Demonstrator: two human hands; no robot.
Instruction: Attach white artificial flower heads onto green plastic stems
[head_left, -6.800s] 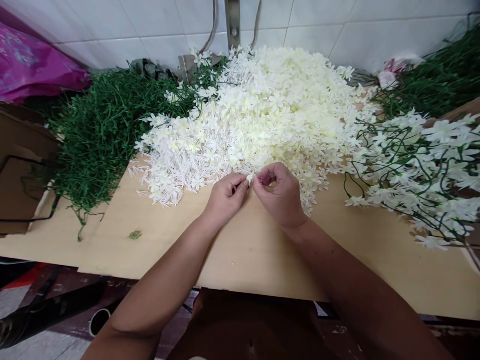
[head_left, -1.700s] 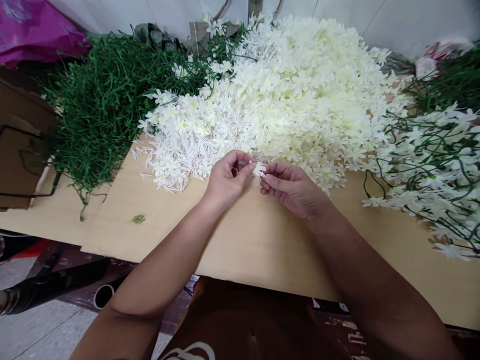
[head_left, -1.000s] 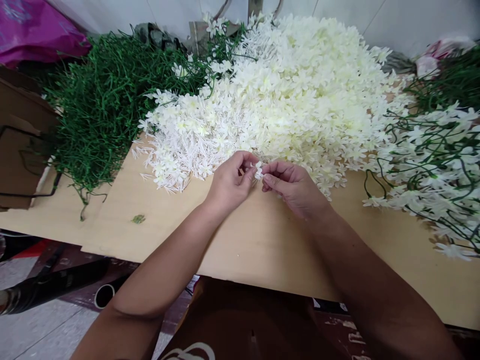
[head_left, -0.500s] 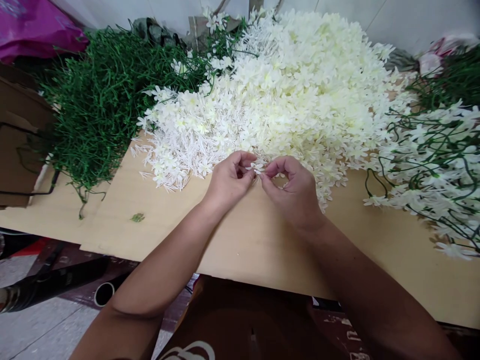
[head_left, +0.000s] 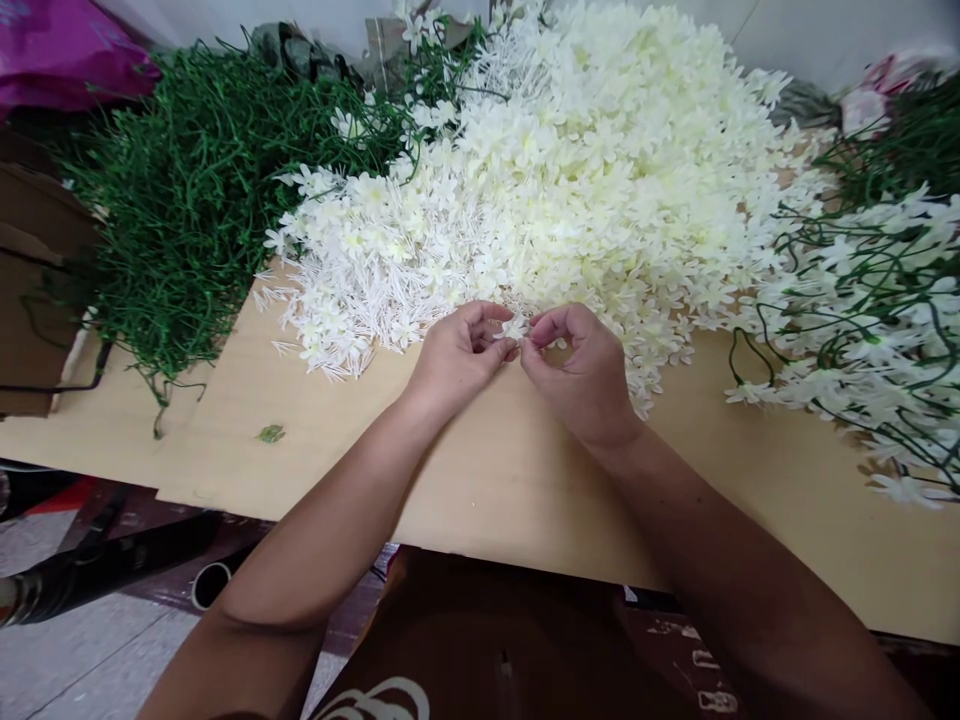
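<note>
My left hand [head_left: 456,358] and my right hand [head_left: 583,375] meet fingertip to fingertip at the near edge of a big heap of white plastic flowers [head_left: 570,170]. Between them they pinch one small white flower [head_left: 514,328]. Both hands hover just above the light wooden board [head_left: 480,470]. The fingers hide how the flower's parts sit together.
A tangle of green plastic stems [head_left: 187,200] lies at the left. Stems with white flowers on them [head_left: 862,320] are piled at the right. A cardboard box [head_left: 30,300] stands at the far left, a pink bag [head_left: 60,60] behind it. A tiled wall backs the board.
My right hand turned from palm-up to knuckles-up and closed in on the flower. The view has tilted slightly, shifting the piles upward.
</note>
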